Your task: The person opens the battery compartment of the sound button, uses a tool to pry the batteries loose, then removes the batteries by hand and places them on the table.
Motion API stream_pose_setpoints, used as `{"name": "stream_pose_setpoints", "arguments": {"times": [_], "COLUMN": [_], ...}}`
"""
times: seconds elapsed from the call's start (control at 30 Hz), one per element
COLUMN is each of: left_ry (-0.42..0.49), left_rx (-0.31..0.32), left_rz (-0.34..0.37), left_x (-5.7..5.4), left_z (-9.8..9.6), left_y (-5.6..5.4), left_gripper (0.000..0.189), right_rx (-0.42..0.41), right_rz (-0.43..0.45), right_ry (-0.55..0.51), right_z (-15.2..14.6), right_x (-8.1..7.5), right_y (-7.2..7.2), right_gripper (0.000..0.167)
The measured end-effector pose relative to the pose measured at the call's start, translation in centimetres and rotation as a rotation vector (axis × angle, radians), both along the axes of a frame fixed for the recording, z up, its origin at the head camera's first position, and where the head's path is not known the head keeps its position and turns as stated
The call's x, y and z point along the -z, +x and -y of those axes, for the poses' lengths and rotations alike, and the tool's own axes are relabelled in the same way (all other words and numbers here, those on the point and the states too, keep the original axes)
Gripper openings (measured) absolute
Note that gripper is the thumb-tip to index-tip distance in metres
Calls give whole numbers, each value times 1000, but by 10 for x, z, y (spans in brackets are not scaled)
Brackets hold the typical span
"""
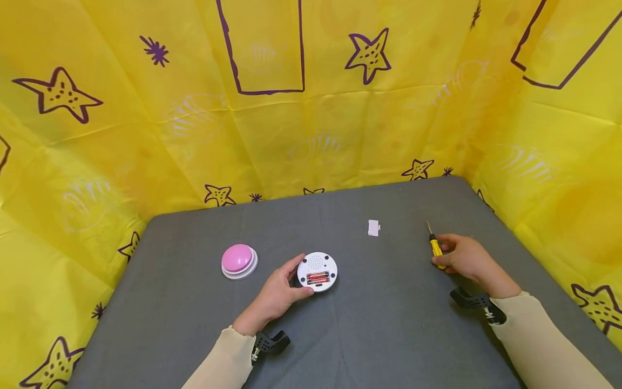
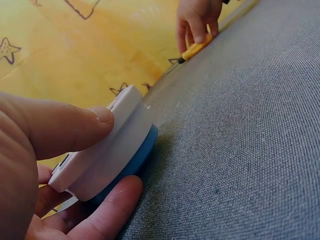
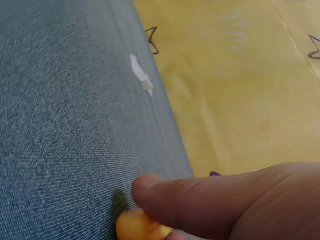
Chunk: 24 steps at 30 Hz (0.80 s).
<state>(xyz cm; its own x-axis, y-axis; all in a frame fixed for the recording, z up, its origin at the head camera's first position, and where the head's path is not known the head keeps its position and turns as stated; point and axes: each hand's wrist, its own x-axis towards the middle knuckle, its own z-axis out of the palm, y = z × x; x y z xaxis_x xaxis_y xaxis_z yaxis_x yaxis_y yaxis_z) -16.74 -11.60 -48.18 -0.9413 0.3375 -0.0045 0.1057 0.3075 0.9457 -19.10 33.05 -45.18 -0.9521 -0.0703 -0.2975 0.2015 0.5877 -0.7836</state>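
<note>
Tabletop (image 1: 369,324): push button (image 1: 237,259) on it, far left of the set. Left hand (image 1: 277,294) just right of and nearer than that, second push button (image 1: 316,262) between thumb and fingers, base up, batteries (image 1: 318,277) in base. Battery cover (image 1: 373,227) on tabletop, right of and behind second button. Screwdriver (image 1: 436,249) farther right, in right hand (image 1: 464,256), tip away from person. Backdrop cloth (image 1: 272,146) behind tabletop and along both sides.
</note>
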Motion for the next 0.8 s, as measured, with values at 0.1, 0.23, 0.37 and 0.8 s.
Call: {"name": "stream_pose_setpoints", "arguments": {"times": [0.1, 0.23, 0.37, 0.8], "left_ry": [14, 22, 11, 9], "left_rx": [-3, 0, 2, 3], "left_rz": [1, -3, -2, -3], "left_x": [1, 0, -1, 1], "left_z": [0, 0, 0, 0], "left_y": [0, 0, 0, 1], "left_gripper": [83, 84, 84, 83], "right_rx": [-14, -20, -17, 39], "right_rz": [-6, -30, -55, 1], "right_ry": [19, 45, 12, -206], "right_z": [1, 0, -2, -13], "right_x": [0, 1, 3, 7], "right_y": [0, -2, -1, -1], "right_gripper": [71, 64, 59, 56]}}
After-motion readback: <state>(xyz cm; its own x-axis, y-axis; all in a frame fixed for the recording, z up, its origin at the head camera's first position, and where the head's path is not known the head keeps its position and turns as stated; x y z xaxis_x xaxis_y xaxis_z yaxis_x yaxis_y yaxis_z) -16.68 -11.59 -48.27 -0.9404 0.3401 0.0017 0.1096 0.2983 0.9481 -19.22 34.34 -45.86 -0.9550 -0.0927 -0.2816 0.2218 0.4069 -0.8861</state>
